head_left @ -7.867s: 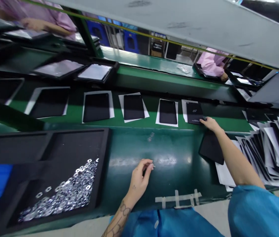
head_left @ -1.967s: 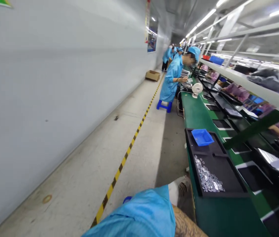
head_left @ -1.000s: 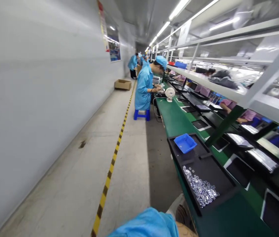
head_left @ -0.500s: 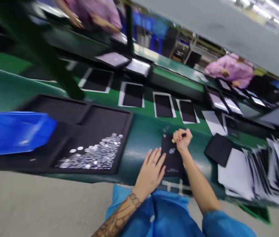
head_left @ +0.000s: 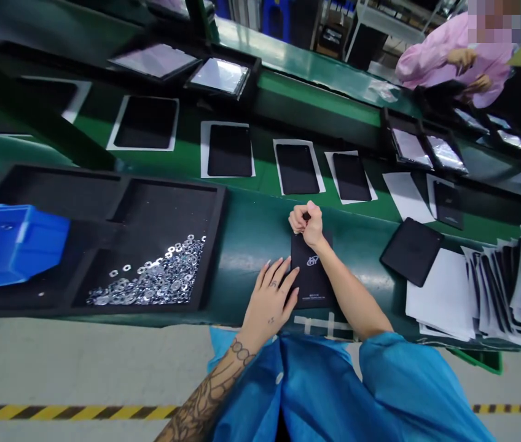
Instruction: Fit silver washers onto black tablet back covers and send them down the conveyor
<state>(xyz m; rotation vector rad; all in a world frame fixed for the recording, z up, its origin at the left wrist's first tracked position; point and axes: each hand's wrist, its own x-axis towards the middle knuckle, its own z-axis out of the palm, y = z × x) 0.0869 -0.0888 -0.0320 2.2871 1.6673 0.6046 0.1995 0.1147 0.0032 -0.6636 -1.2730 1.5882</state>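
A flat black panel [head_left: 311, 285] with a silver logo and small lettering lies on the green bench in front of me. My left hand [head_left: 273, 294] rests at its left edge, fingers stretched out and slightly spread, the fingertips touching the panel's side. Over the panel's far end is my right hand [head_left: 307, 224], closed in a fist. A small dark end shows within that fist, but the rest of the thing is hidden by the fingers. To the left, a black divided tray [head_left: 214, 245] holds a heap of small silver ring-shaped metal pieces [head_left: 163, 276].
A blue bin [head_left: 11, 245] sits on the tray's left part. Black panels on white sheets [head_left: 230, 150] line the green belt beyond. At right, another black panel [head_left: 411, 250] overlaps white sheets beside a stack of sheets and panels [head_left: 513, 288]. Across the belt, a person in pink [head_left: 445, 61] works.
My view has tilted down and steadied. The right fist has moved from the panel's upper right to its far end. The left hand stays flat at the panel's left edge.
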